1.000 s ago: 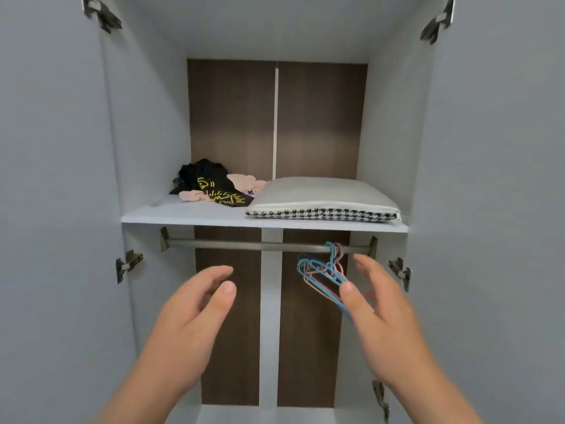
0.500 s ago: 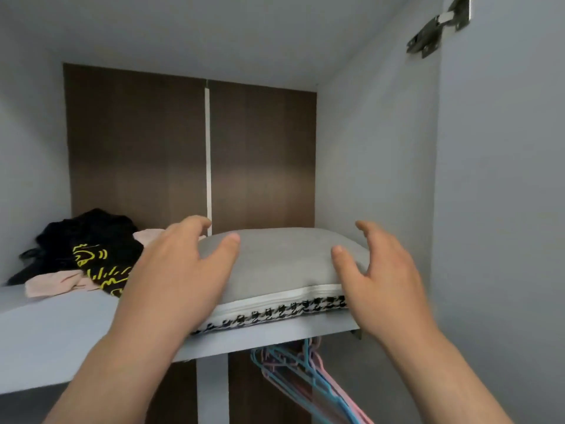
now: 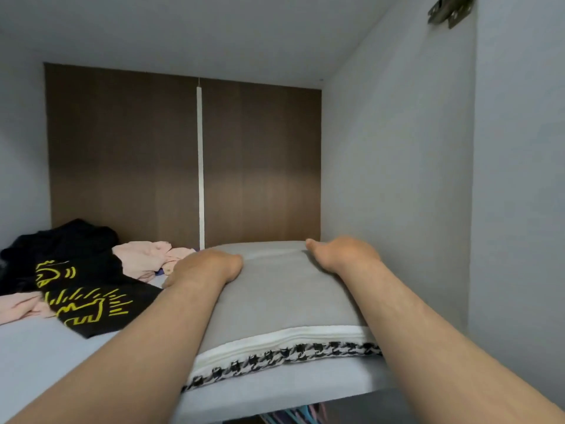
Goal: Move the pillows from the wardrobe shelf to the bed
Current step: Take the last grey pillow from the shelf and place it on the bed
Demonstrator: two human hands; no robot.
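The wardrobe (image 3: 397,148) fills the whole frame, its pale grey side walls and ceiling closing in on a dark brown back panel (image 3: 122,154) that is split down the middle by a thin white strip (image 3: 200,166). Across the lower half runs the light grey shelf (image 3: 46,356), its front edge cutting along the bottom of the frame. The pillow (image 3: 275,295) lies flat on the shelf, right of centre and close to the right wall, grey on top with a white zip band and a black-and-white houndstooth underside along its near edge. Two bare forearms come up from the bottom corners and lie over it. The left hand (image 3: 204,267) rests on the pillow's far left part and the right hand (image 3: 345,255) on its far right part, each thumb pointing inward on the fabric. The fingers reach past the backs of the hands out of sight, so I cannot tell whether they are spread or curled round the pillow. At lower left a crumpled black garment (image 3: 82,270) with yellow print lies on the shelf, touching pink clothing (image 3: 143,258) bunched just behind it. A metal hinge (image 3: 449,10) sits at the upper right, and hangers (image 3: 293,417) peek out below the shelf at the bottom edge.
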